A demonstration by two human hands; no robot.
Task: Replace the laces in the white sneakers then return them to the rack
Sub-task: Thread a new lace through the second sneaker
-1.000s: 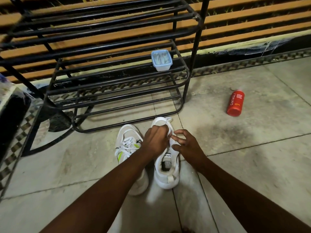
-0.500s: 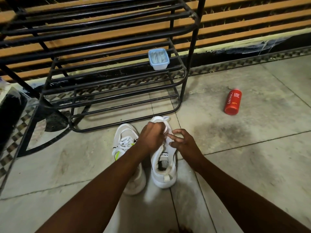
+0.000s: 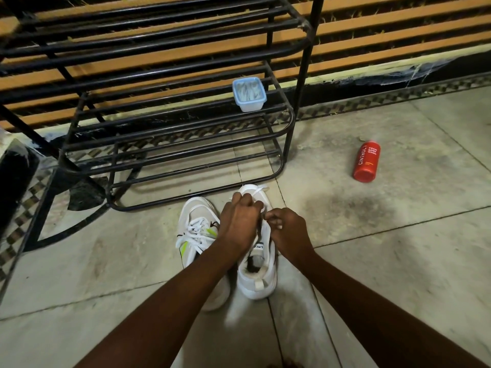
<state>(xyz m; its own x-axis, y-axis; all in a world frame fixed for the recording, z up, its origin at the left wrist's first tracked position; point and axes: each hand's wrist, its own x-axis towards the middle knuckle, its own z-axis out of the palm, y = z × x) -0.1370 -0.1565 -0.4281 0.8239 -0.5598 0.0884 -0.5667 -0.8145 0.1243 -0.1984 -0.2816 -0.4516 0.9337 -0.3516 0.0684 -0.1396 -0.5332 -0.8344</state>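
Two white sneakers stand side by side on the floor in front of the black metal rack. The left sneaker is laced and has a neon-yellow mark. My left hand is curled over the front of the right sneaker and grips its white lace, which trails over the toe. My right hand is just beside it over the sneaker's tongue, fingertips pinched together at the lace. The eyelets are hidden under my hands.
A small blue-rimmed plastic container with pale contents sits on the rack's middle shelf. A red foam body wash bottle lies on the tiled floor to the right. A dark object stands at the far left.
My right hand's fingers have closed from a loose spread into a pinch close to my left hand. The camera view has shifted slightly; the sneakers have stayed in place.
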